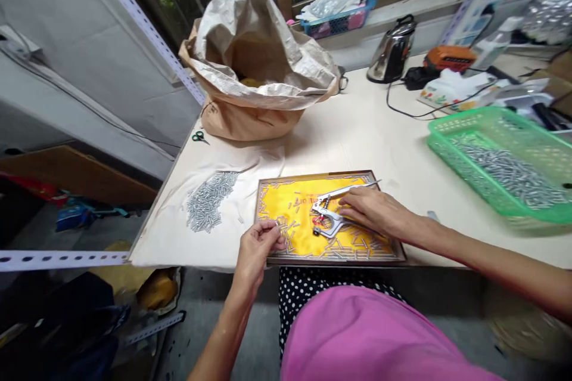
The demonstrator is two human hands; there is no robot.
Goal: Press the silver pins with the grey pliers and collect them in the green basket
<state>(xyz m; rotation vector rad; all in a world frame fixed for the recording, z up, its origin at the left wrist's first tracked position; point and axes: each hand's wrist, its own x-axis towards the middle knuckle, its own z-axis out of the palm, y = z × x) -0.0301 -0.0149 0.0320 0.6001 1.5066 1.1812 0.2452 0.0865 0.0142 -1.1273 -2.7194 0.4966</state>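
My right hand (366, 209) grips the handles of silvery hand pliers (331, 223) with a spring and a wide curved jaw, like snap-fastener pliers. The pliers are over a shallow tray (330, 261) with a brown rim and a yellow bottom. Small metal pins (344, 247) lie scattered in it, mostly along the edges. At the tray's left side, my left hand (261, 241) is closed, thumb and fingertips pinched together. What is between them is too small to make out. Left of that hand, a heap of similar pins (210, 202) lies on pale cloth.
A large open sack (254, 118) stands behind the tray, with small scissors (199, 137) beside it. At right is a green basket (496, 202) of metal pins. Farther back are a kettle (393, 50), an orange-topped object (449, 58) and a cable. The table's front edge adjoins the tray.
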